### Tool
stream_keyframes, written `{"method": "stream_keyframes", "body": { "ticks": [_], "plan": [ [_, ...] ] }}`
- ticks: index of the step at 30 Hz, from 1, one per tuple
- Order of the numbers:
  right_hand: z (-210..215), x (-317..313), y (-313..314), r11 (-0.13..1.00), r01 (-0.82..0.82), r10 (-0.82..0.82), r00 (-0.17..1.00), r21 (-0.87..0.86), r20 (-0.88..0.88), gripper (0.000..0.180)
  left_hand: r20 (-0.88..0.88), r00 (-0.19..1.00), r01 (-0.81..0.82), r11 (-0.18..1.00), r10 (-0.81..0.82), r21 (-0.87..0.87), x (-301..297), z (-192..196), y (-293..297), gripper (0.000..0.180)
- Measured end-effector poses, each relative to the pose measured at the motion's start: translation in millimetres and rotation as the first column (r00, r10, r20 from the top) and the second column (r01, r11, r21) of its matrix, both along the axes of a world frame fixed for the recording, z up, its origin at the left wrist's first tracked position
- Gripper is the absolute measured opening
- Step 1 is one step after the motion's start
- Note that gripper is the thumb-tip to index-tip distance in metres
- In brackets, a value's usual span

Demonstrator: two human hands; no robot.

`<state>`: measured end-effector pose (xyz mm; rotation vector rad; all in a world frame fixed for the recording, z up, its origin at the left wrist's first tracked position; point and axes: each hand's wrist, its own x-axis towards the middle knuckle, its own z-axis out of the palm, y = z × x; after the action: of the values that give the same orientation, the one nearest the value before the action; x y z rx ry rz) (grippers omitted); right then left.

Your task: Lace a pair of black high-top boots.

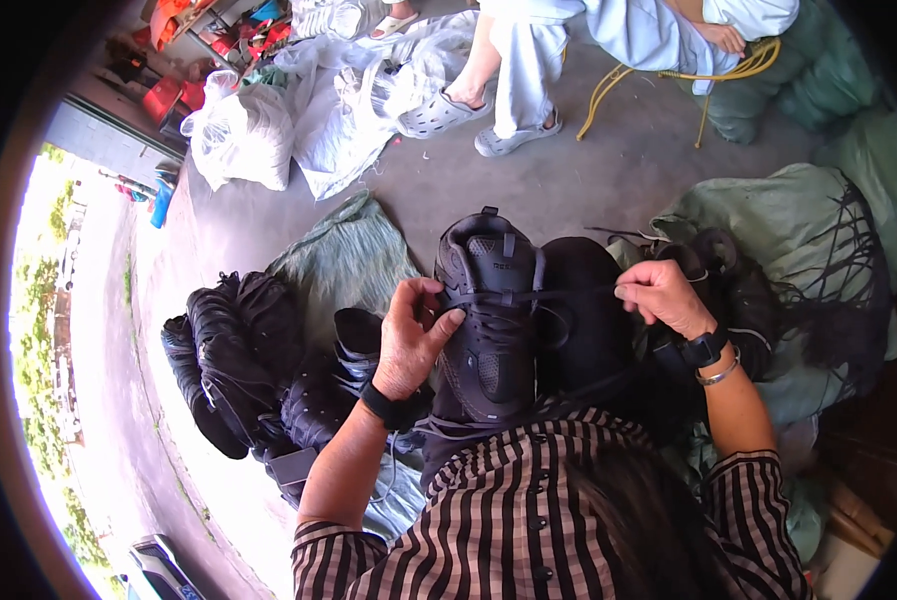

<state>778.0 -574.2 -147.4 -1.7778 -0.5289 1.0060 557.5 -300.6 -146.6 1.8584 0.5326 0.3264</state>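
Beside the left grip (410, 338), whose thumb and forefinger stand apart, the dark shoe (490, 365) rests on the lap (586, 320), apparently for steady support, while the right grip (666, 297) pinches the lace (576, 292) out sideways, seemingly for tension.

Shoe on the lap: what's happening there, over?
Right hand pinching stretched lace. Left hand at side of shoe. Shoe upright, toe toward person's body. Nothing visibly blocking either hand.
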Motion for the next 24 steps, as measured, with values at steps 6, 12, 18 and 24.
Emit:
{"method": "stream_keyframes", "body": {
  "ticks": [6,12,18,24],
  "plan": [
    [39.8,-56.2,33.8,0.958,-0.031,-0.073,0.935,0.286,0.347,0.018,-0.103,0.995,0.014,0.999,-0.011,0.031,-9.0,2.1,-0.6,0.027],
    [30.1,-90.8,53.7,0.896,-0.434,0.293,0.415,-0.096,0.862,0.016,0.079,0.997,-0.049,0.919,0.02,0.391,-6.3,-3.7,0.2,0.015],
    [30.9,-66.7,57.4,0.96,-0.278,0.087,0.43,0.04,0.899,0.009,0.058,0.998,-0.014,0.927,0.038,-0.375,3.8,27.8,-5.4,0.006],
    [41.3,-56.3,63.3,0.938,-0.137,0.035,0.952,0.319,0.303,0.014,0.165,0.98,-0.008,0.839,0.116,-0.545,8.8,28.5,21.6,0.013]
  ]
}}
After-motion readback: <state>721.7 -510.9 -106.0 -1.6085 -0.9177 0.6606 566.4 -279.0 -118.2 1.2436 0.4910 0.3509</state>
